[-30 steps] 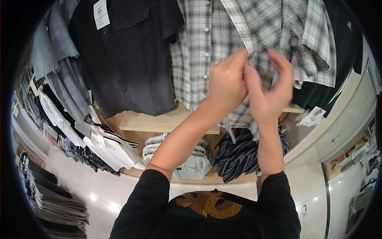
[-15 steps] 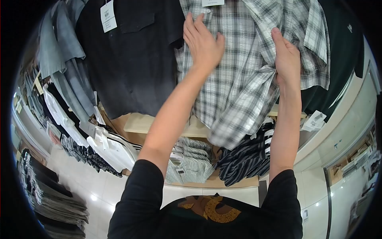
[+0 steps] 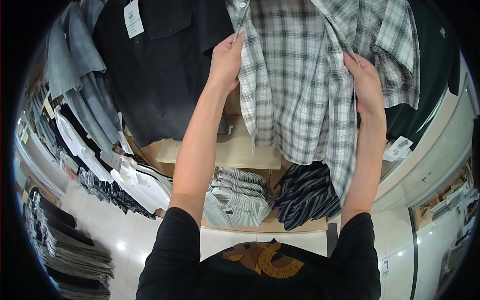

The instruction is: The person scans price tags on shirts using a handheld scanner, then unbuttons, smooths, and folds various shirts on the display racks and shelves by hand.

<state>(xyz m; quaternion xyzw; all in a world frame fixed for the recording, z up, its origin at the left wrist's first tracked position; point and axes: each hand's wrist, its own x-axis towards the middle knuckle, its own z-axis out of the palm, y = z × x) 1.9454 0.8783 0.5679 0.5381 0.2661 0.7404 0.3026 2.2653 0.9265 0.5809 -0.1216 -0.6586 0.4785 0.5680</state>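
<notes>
Plaid shirt point(image 3: 300, 65): hangs at upper centre with front parted; cut off at the top, so cannot see what bears the weight.
Left hand point(image 3: 225, 64): pinches the front edge on the left, thumb closed against fingers, below a white button point(image 3: 243, 5).
Right hand point(image 3: 369, 85): pinches the opposite front edge at a similar height, thumb uppermost, fingers partly hidden.
Panel-edge risk: could slip out of either pinch if tugged sideways, being held only by a thin fold.
Seam risk: could strain or crease the cloth if spread unevenly, with more fabric bunched on the right.
Right-hem risk: could snag or twist around the right forearm, hanging close alongside; cannot tell if touching.
Dark shirt point(image 3: 165, 90): hangs just left, behind the left hand in this view; leaves little room, could get dragged along if caught. Carries a white tag point(image 3: 133, 20).
Dark green garment point(image 3: 432, 50): hangs behind the plaid sleeve on the right, limiting room there.
Wooden shelf point(image 3: 240, 159): juts out below, in the way of a straight drop.
Pale striped garments point(image 3: 237, 207): hang in a row under the shelf.
Dark striped garments point(image 3: 305, 200): hang beneath the plaid hem, partly covered by the longer right panel in view.
</notes>
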